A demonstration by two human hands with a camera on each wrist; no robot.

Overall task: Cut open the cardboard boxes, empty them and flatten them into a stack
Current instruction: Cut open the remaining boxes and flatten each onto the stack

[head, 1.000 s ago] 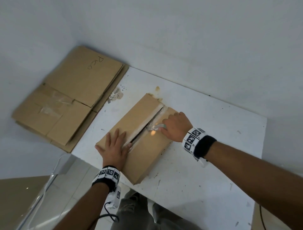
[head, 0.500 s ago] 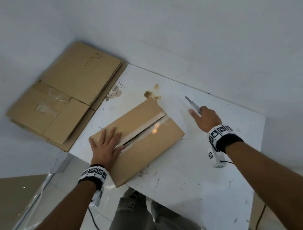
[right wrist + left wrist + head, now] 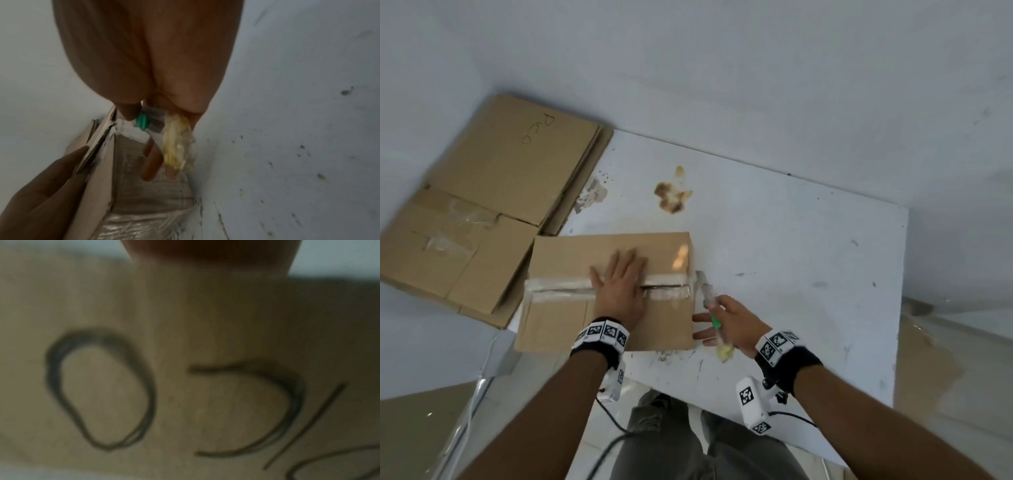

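A brown cardboard box [image 3: 571,253] lies near the table's front edge, its taped seam [image 3: 558,291] running left to right. My left hand [image 3: 619,281] presses flat on the middle of the seam. My right hand [image 3: 726,318] grips a box cutter [image 3: 709,301] with a green slider, and its blade points at the box's right end by the seam. Two straight fingers [image 3: 700,318] of that hand touch the box's right side. In the right wrist view the cutter [image 3: 144,123] sits beside a yellowish wad of tape [image 3: 176,146]. The left wrist view shows only close cardboard [image 3: 185,321] with pen marks.
A stack of flattened cardboard [image 3: 493,178] lies left of the white table [image 3: 808,274], overlapping its far left corner. Brown stains [image 3: 671,198] mark the tabletop. White walls close in behind and to the left. My legs stand below the front edge.
The box has turned so its seam runs left to right. My left hand slid to the box's middle. My right hand brought the cutter back from the far right to the box's right end.
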